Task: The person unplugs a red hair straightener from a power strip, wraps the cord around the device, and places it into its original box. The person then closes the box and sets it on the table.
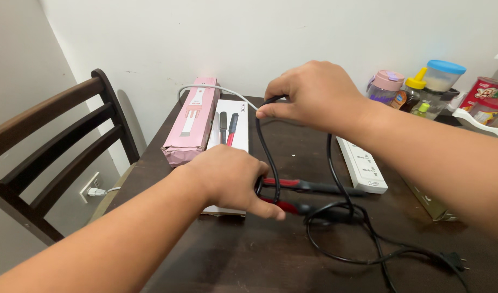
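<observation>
Centrally, left hand [232,182] grips a red-and-black hair iron [308,198]; right hand [314,95] pinches its black cord [268,146]. Pink box [192,122], white box [233,138], power strip [362,163] and jars [422,84] surround them.

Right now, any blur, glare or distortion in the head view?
Head view: even, soft light, with a faint chair shadow on the wall; no strong glare on the dark table. The left hand, right hand and black cord are sharp; the jars look a little soft; the forearms loom large near the bottom corners.
</observation>
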